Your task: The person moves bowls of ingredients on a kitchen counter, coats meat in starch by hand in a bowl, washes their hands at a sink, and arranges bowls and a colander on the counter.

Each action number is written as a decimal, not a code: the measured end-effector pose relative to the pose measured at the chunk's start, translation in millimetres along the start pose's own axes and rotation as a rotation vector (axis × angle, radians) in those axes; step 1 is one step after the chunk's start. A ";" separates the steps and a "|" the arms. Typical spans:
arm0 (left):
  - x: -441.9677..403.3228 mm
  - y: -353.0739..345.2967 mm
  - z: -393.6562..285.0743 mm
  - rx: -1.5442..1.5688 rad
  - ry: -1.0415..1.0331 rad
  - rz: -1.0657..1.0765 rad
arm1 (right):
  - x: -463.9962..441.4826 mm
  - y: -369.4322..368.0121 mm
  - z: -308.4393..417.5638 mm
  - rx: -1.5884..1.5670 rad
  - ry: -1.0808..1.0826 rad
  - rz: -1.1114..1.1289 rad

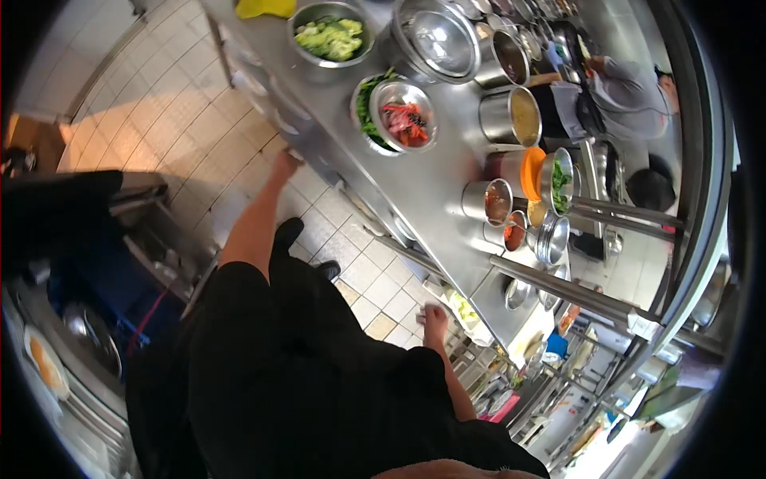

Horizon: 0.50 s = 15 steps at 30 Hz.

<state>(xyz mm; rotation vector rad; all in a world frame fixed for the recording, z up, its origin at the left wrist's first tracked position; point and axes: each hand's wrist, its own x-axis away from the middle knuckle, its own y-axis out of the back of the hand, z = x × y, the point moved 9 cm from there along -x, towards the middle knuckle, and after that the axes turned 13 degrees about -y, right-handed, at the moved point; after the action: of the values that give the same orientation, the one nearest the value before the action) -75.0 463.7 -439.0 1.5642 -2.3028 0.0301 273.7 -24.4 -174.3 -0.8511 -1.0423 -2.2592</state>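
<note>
My left hand (287, 162) is low beside the near edge of the steel counter (383, 172); its fingers are blurred, and whether it touches anything cannot be made out. My right hand (435, 319) hangs near a container of pale green food (462, 306) below the counter. Its fingers look curled in, and what they hold, if anything, is hidden. On the counter stand a bowl of cut green vegetables (333, 41), a bowl of red and pink pieces (404, 117) and leafy greens (369, 108) partly under it.
Stacked steel bowls (435, 40), a pot of yellowish liquid (524, 116) and sauce pots (488, 201) line the counter. A metal rail (566, 291) runs at the right. Beyond the pots is another person (630, 100). Tiled floor (211, 140) lies around my feet.
</note>
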 end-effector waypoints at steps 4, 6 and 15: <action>-88.7 34.6 -38.7 0.159 0.149 -0.163 | 18.2 79.6 -101.7 0.103 -0.327 -0.172; -121.6 46.2 -45.5 -0.131 0.070 -0.178 | 60.4 76.7 -81.6 0.330 -0.348 -0.143; -176.5 61.2 4.2 -0.381 -0.275 -0.462 | 59.0 42.6 -101.5 0.407 -0.362 0.090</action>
<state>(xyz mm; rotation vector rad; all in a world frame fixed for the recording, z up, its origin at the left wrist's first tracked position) -74.1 644.8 -485.1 1.9271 -1.9120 -0.7333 228.9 -140.4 -163.5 -1.1186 -1.5251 -1.7623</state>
